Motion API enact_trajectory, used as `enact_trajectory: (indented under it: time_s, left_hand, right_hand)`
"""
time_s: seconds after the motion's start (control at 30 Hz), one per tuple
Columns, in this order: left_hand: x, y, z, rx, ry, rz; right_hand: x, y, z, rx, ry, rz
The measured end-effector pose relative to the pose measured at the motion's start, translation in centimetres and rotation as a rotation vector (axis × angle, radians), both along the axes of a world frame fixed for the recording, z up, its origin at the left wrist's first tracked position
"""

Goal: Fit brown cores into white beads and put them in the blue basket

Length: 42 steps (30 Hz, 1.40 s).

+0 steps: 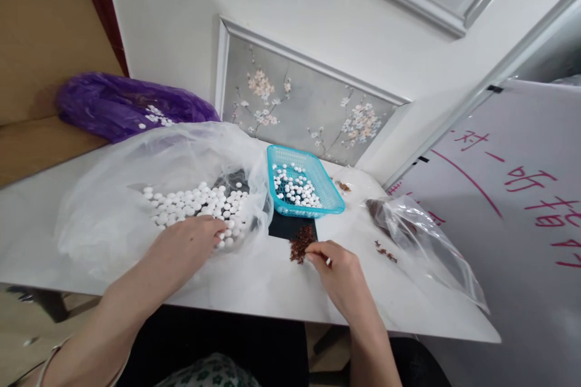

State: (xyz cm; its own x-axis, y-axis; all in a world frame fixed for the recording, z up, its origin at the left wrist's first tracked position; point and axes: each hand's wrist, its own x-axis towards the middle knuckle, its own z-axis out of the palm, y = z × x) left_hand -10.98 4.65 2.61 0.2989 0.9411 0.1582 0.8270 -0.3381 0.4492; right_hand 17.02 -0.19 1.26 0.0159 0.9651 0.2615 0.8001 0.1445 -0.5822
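My left hand (188,248) lies palm down on a heap of small white round pieces (200,202) spread on a clear plastic bag (113,205); its fingertips touch the pieces at the heap's near edge. My right hand (338,269) rests on the white table (272,290), fingers pinched together at the edge of a small pile of reddish-brown bits (302,243). Whether something small is pinched I cannot tell. Behind that pile stands a turquoise basket (333,196) with several white pieces in it.
A second clear bag (422,242) with brown remnants lies at the right, loose brown bits (385,251) beside it. A purple bag (113,106) sits at the back left. A whiteboard (512,193) with red writing leans at the right. A black patch (285,227) lies under the basket.
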Motion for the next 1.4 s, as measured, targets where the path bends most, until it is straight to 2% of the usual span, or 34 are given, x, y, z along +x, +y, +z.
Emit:
enact_trajectory:
  time_s: [0.13, 0.43, 0.63, 0.87, 0.97, 1.07, 1.13, 1.2, 1.27, 1.33, 1.4]
  left_hand:
    - [0.4, 0.3, -0.2, -0.018, 0.081, -0.041]
    - [0.6, -0.5, 1.4, -0.113, 0.071, -0.128]
    - [0.6, 0.1, 0.8, -0.109, 0.011, -0.108]
    - [1.4, 0.7, 0.1, -0.050, -0.002, -0.122]
    - [1.4, 0.8, 0.3, -0.044, -0.024, -0.142]
    - [1.0, 0.6, 1.4, -0.006, -0.167, -0.084]
    - [0.9, 0.1, 2.4, -0.007, -0.336, -0.023]
    - [1.2, -0.8, 3.2, -0.084, -0.562, -0.015]
    - [2.2, -2.0, 3.4, -0.272, -0.850, -0.074]
    - [3.7, -3.4, 3.1, -0.563, -1.138, -0.159]
    - [5.4, -4.5, 2.3, -0.846, -1.339, -0.178]
  right_hand:
    - [-0.9, -0.6, -0.8, -0.031, -0.040, -0.013]
    - [-1.5, -1.0, -2.1, 0.026, 0.004, -0.027]
    - [-1.8, -1.4, -1.6, 0.092, 0.130, -0.094]
    - [-2.3, -1.7, -1.3, 0.071, 0.246, -0.050]
    - [-2.1, -1.8, -1.6, 0.047, 0.324, -0.059]
    - [-1.9, -2.0, -1.8, 0.027, 0.413, -0.064]
    - [-2.0, -2.2, -1.7, 0.012, 0.469, -0.061]
    - [-2.2, -2.4, -1.6, -0.013, 0.531, -0.042]
    - [-2.4, -2.7, -1.2, -0.027, 0.601, -0.005]
    - [-2.7, -3.0, -0.7, -0.026, 0.667, 0.041]
    - [-3.0, -3.5, -0.1, -0.011, 0.716, 0.077]
